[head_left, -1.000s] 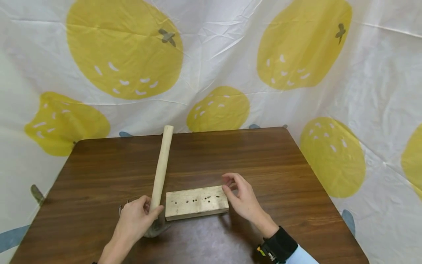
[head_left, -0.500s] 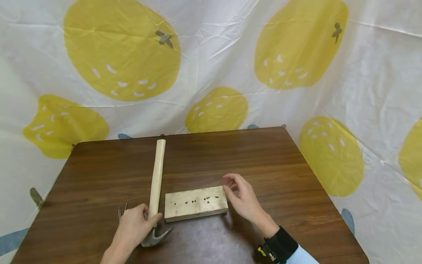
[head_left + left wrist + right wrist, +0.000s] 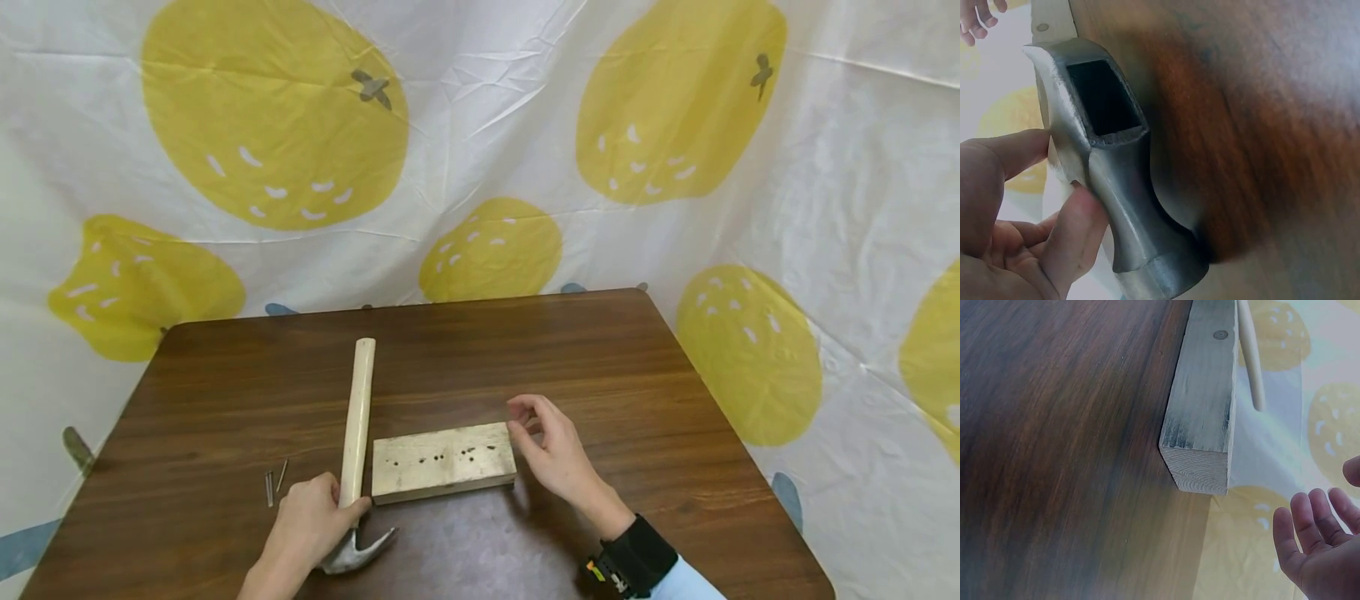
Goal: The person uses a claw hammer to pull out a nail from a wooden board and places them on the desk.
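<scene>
In the head view, a claw hammer (image 3: pixel 360 417) with a pale wooden handle lies left of a wooden block (image 3: pixel 442 479), its handle pointing to the far edge. My left hand (image 3: pixel 303 521) pinches the handle just above the steel head. Up close in the left wrist view, thumb and fingers touch the neck beside the hammer head (image 3: pixel 1125 169). Several dark holes run along the block's top. My right hand (image 3: pixel 551 446) is at the block's right end with relaxed fingers, holding nothing; in the right wrist view its fingers are apart from the block (image 3: pixel 1200 394).
Two nails (image 3: pixel 270 489) lie on the brown wooden table (image 3: pixel 600 358), just left of my left hand. Behind and beside the table hangs a white cloth (image 3: pixel 480 125) with yellow fruit prints.
The hammer has come down and nearer with my left hand, its handle end dropping toward the table and its claw coming into full view. My right hand has stayed put.
</scene>
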Demonstrator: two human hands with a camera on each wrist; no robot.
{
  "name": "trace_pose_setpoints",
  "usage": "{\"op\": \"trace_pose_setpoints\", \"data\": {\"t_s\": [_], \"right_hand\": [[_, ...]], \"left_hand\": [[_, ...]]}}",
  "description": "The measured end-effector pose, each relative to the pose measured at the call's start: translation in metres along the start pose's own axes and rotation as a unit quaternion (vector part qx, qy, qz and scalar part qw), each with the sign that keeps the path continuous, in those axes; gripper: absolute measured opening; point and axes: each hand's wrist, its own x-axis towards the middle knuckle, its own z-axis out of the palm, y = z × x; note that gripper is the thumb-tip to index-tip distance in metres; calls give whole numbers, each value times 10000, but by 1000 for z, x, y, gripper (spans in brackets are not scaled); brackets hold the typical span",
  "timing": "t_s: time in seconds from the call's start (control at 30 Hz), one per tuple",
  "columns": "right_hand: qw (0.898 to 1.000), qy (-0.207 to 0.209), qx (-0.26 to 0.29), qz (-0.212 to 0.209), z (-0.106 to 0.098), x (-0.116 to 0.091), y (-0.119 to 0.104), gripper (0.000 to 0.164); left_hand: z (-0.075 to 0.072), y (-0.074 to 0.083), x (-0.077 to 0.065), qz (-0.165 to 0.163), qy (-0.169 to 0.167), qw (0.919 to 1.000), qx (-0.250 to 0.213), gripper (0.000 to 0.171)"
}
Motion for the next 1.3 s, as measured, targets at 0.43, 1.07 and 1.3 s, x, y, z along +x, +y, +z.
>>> {"op": "trace_pose_setpoints", "data": {"t_s": [0.43,1.07,1.3], "right_hand": [[10000,-40,-16,24,-1,0,2,22],[9996,-168,-100,201,-5,-3,2,20],[9935,-777,-471,685,-17,-5,9,23]], "left_hand": [[9,-1,-1,-66,-76,9999,-10,39],[14,2,3,32,-241,9996,158,43],[3,-3,4,-51,-683,9976,112,51]]}}
